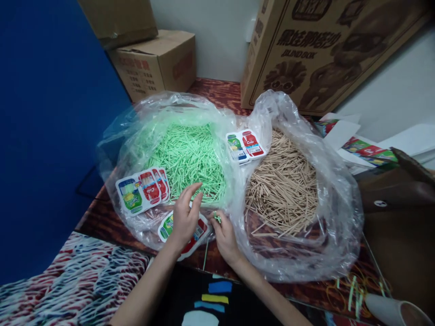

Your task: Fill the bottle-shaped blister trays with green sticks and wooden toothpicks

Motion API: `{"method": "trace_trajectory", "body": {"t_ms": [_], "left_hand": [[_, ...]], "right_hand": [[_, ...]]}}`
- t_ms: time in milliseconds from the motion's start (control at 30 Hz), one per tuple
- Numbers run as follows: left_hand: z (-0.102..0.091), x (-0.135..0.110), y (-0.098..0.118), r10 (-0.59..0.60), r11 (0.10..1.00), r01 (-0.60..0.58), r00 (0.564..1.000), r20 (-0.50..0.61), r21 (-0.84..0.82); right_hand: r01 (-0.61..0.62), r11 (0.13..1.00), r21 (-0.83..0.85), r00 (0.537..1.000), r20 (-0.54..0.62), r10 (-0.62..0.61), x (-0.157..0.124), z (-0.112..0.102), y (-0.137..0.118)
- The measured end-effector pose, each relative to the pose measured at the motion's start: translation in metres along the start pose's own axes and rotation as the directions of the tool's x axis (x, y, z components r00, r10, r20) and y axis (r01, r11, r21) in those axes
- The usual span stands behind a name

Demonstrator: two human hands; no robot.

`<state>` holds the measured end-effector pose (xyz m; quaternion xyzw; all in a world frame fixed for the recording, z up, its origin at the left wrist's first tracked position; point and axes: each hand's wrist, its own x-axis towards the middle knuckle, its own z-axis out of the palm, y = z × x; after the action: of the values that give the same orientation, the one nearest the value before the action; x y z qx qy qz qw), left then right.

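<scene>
Fingers apart and holding nothing visible, my left hand (185,217) hovers by the near edge of a pile of thin light-green sticks (193,154) in a clear plastic bag (132,131). Beneath this hand and wrist lie blister-style packs (166,227) with green and red bottle pictures, partly hidden. My right hand (224,237) pinches a small bunch of green sticks (216,218), their ends showing between thumb and fingers. Left of the pile rests a fanned stack of similar packs (142,190), marked "Cola". More packs (246,145) lie between the two piles.
Brown sticks (285,185) fill a second clear bag (343,226) on the right. Cardboard boxes (176,59) stand behind, with a large printed carton (306,59). A paper cup (394,310) and rubber bands (335,290) lie front right. Striped woven fabric (84,276) is front left.
</scene>
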<state>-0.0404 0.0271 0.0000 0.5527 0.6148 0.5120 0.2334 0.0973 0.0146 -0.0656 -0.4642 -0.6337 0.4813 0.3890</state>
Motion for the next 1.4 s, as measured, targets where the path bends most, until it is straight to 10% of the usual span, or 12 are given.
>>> {"method": "trace_trajectory", "body": {"t_ms": [267, 467, 700, 1100, 1200, 1400], "left_hand": [[-0.021, -0.043, 0.004, 0.168, 0.965, -0.208, 0.958, 0.234, 0.159], [-0.040, -0.065, 0.004, -0.029, 0.794, -0.492, 0.556, 0.830, 0.357], [-0.019, -0.079, -0.007, -0.030, 0.626, -0.691, 0.442, 0.897, 0.361], [-0.010, -0.046, 0.009, 0.424, 0.457, -0.863, -0.004, 0.905, -0.218], [-0.016, -0.043, 0.019, 0.404, 0.633, -0.756, 0.137, 0.904, -0.168], [-0.030, -0.029, 0.010, 0.156, 0.972, -0.229, 0.807, 0.570, 0.058]], "right_hand": [[0.025, 0.999, 0.025, 1.000, 0.004, -0.025, 0.008, -0.006, -0.011], [0.079, 0.997, 0.013, 0.997, 0.011, -0.079, 0.002, -0.008, -0.002], [0.051, 0.998, 0.046, 0.998, 0.044, -0.053, 0.002, -0.008, 0.000], [-0.040, 0.994, 0.103, 0.997, 0.077, 0.032, 0.005, -0.014, -0.009], [-0.036, 0.993, 0.114, 0.995, 0.098, 0.025, 0.006, -0.015, -0.006], [-0.036, 0.991, 0.131, 0.995, 0.096, 0.024, 0.007, -0.016, -0.005]]}}
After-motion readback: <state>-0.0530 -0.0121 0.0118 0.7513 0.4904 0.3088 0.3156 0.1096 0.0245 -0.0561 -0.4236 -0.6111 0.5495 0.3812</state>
